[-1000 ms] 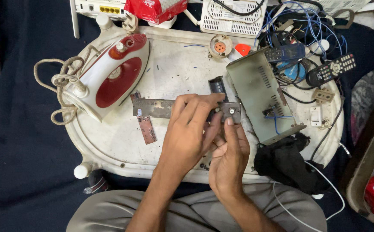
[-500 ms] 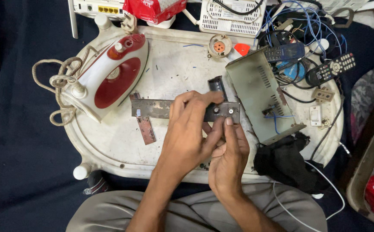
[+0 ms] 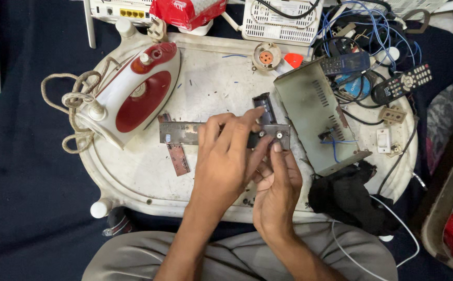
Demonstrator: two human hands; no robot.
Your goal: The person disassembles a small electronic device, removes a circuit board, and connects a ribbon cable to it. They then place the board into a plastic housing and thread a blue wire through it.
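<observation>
A long grey metal strip (image 3: 177, 133) with two screws at its right end lies across the middle of a white oval tray (image 3: 133, 182). My left hand (image 3: 226, 156) covers the strip's middle, its fingers curled over the top edge. My right hand (image 3: 276, 190) sits just below and pinches the strip's right end with thumb and fingertip by the screws. A small black part (image 3: 264, 105) stands right behind the strip. A short brown board piece (image 3: 177, 158) lies under the strip's left end.
A red and white clothes iron (image 3: 133, 93) with coiled cord lies at the tray's left. A grey metal box (image 3: 315, 114) sits right of my hands, a black cloth (image 3: 348, 198) below it. Remote controls (image 3: 402, 83), blue wires and white router boxes (image 3: 281, 21) crowd the far side.
</observation>
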